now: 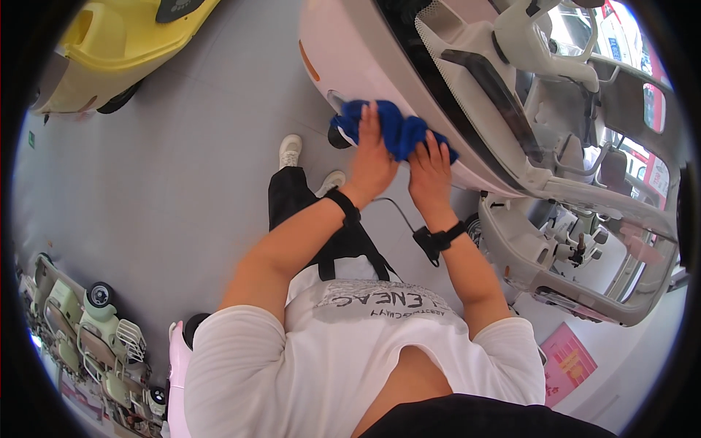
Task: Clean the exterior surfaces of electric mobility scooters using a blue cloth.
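Observation:
A bunched blue cloth [402, 131] lies against the lower front of a small pale pink vehicle [356, 71], just below its headlight [335, 98]. My left hand [375, 161] holds the cloth's left part to the panel, fingers stretched over it. Beside it, my right hand [431, 178] has its fingers on the right end of the same cloth. Beneath my palms the cloth is hidden. Each wrist wears a black band, and a thin black cable runs from near the left wrist to a small box [426, 241] at the right one.
A yellow vehicle [120, 49] stands at upper left. Several scooters [101, 317] line the lower left, near a pink vehicle [178, 378]. A beige vehicle [515, 235] is close on the right. The pink vehicle's front wheel [338, 138] is near my shoes [290, 150].

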Demonstrator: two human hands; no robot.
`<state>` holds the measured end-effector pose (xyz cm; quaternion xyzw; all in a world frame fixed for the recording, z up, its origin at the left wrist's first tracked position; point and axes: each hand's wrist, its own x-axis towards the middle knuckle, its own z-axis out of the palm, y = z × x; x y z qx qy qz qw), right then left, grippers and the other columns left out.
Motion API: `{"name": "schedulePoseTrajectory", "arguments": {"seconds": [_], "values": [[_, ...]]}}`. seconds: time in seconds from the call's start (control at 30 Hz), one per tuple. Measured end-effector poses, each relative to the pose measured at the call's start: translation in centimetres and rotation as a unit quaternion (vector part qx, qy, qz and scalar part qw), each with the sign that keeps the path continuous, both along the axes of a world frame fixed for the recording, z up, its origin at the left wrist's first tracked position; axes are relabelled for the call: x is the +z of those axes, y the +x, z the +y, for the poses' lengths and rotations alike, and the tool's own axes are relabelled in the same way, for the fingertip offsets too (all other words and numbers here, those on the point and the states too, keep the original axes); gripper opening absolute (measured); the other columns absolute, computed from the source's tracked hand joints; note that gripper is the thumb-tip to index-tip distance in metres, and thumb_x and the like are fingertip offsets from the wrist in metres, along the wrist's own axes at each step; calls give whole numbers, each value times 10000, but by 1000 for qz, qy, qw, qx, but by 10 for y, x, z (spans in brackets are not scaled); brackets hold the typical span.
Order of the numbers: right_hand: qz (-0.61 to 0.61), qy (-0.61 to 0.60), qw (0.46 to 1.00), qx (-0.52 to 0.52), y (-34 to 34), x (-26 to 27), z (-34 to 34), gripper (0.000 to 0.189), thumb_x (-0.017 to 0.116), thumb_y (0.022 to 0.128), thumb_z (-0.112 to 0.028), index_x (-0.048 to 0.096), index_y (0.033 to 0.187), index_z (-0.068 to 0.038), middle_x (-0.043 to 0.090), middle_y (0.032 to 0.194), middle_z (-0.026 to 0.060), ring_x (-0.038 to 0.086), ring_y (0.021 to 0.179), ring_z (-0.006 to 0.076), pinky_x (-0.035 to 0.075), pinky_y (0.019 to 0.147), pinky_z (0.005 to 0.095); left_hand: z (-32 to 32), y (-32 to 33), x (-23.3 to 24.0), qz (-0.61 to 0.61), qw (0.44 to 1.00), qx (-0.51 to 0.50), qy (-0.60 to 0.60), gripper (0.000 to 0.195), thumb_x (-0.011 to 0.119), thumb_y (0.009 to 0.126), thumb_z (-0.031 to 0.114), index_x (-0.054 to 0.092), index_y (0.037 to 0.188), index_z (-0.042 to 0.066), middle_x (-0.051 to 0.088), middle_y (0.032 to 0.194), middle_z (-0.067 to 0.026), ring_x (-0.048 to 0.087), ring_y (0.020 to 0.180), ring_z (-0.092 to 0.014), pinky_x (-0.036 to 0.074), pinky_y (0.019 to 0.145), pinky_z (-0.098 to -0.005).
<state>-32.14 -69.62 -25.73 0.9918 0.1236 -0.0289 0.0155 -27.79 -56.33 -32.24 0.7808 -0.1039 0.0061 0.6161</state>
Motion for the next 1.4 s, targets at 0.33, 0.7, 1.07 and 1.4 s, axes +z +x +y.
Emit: {"name": "schedulePoseTrajectory", "arguments": {"seconds": [0.33,0.7,1.07,1.4], "values": [[-76,55,994,-51,3,-12,11,323,534,873,-57,619,1177,9,547,1309,164,368,1387,381,289,1110,548,-12,11,14,-31,996,13,83,580,540,940,253,392,1412,-50,184,1554,-300,191,1433,-484,205,1151,-554],[-83,30,996,-4,2,-2,-7,364,541,842,-56,644,1189,-85,560,1331,44,374,1402,237,275,1140,411,-16,29,21,-14,997,50,51,353,582,851,21,631,1200,26,4,1537,-393,27,1436,-548,153,1175,-535],[-5,-18,1000,17,-39,-22,-42,310,553,857,-107,664,1147,-111,589,1267,27,412,1359,225,267,1132,406,-21,-14,-39,-60,984,-38,165,696,630,831,98,307,1391,-161,110,1539,-353,155,1409,-550,181,1156,-569],[-84,-20,996,38,53,-21,44,373,512,866,-103,643,1214,-85,564,1350,18,374,1397,188,243,1152,361,37,91,-42,-90,991,59,78,910,705,855,301,171,1482,-88,74,1563,-321,123,1451,-477,169,1178,-515]]}}
